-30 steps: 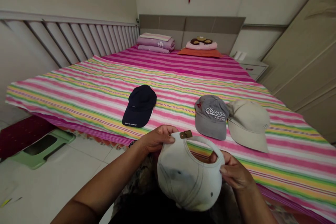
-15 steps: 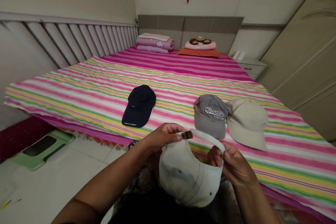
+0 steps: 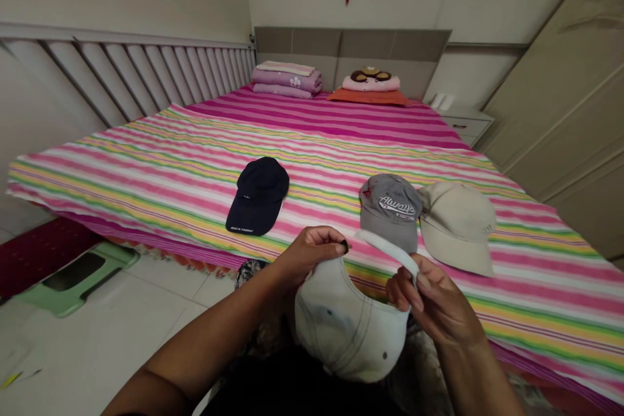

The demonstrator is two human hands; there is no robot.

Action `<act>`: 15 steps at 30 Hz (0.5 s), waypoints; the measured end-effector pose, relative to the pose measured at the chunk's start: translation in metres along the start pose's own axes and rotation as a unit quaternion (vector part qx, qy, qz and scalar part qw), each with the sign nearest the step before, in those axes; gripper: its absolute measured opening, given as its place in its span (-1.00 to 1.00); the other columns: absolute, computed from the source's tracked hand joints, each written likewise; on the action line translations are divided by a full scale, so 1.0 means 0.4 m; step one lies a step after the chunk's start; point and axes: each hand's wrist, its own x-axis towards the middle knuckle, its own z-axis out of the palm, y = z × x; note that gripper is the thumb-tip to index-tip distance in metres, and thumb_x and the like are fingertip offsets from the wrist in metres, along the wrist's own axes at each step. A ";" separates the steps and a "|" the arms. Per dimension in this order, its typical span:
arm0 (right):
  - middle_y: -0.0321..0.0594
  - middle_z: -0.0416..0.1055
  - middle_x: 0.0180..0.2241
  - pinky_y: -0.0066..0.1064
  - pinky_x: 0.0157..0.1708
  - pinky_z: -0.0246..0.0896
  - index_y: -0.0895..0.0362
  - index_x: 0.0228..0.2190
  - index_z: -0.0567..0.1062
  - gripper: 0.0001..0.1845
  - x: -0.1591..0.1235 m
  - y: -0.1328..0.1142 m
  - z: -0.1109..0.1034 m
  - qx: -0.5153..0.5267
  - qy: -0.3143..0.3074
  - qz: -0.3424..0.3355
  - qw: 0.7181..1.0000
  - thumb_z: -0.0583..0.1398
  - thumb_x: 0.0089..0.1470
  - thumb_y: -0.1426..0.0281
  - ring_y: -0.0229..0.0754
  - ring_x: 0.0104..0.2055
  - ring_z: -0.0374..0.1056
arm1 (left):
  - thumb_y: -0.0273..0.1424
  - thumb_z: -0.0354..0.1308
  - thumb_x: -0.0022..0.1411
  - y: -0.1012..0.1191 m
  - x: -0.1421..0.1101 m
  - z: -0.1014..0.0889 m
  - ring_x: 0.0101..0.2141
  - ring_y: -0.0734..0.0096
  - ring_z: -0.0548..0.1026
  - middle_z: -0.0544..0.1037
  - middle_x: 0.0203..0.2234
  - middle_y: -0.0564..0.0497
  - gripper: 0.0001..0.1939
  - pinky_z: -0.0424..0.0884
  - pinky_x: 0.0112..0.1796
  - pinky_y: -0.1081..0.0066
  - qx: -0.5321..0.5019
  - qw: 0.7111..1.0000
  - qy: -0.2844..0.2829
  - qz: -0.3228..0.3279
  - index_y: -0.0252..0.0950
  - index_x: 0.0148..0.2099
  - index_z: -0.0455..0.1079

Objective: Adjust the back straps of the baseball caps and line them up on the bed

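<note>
A pale white cap (image 3: 351, 328) is held near my lap with its back opening facing up. My left hand (image 3: 312, 252) pinches the left corner of that opening, thumb on the small dark metal buckle (image 3: 345, 246). On the other side, my right hand (image 3: 433, 292) grips the base of the cap's strap (image 3: 387, 247). The strap's free end points up and left, apart from the buckle. Beyond my hands on the bed lie a navy cap (image 3: 260, 192), a grey cap (image 3: 390, 208) with white lettering, and a beige cap (image 3: 458, 224) touching the grey one.
A striped sheet (image 3: 160, 162) covers the bed, which has a grey headboard (image 3: 297, 45). Folded purple bedding (image 3: 287, 81) and a pink pillow (image 3: 370, 83) sit at its head. A green stool (image 3: 73, 292) stands on the floor at left. A white nightstand (image 3: 465, 125) is at right.
The strap's end has come out of the buckle and now stands loose. My right hand has lifted slightly with the strap, while my left hand stays at the buckle.
</note>
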 end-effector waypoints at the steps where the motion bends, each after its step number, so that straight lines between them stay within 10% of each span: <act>1: -0.39 0.24 -0.74 -0.40 -0.53 0.09 0.13 -0.50 0.40 -0.81 -0.001 -0.002 0.001 0.002 0.003 0.001 1.000 0.25 -0.10 0.27 -0.29 -0.67 0.20 | -0.37 0.31 -0.17 -0.002 0.000 -0.003 -0.64 0.68 0.27 0.42 -0.61 0.09 -0.78 0.15 -0.56 0.58 0.005 1.000 -0.004 0.001 -0.37 -0.41 0.45; 15: -0.42 0.18 -0.67 -0.38 -0.53 0.14 0.10 -0.51 0.34 -0.81 -0.002 -0.005 0.008 0.011 0.021 -0.016 1.000 0.24 -0.11 0.29 -0.33 -0.67 0.11 | -0.22 0.19 -0.04 0.000 -0.008 -0.005 -0.64 0.68 0.23 0.42 -0.52 0.01 -0.67 0.04 -0.63 0.58 0.053 0.998 -0.040 -0.020 -0.37 -0.29 0.48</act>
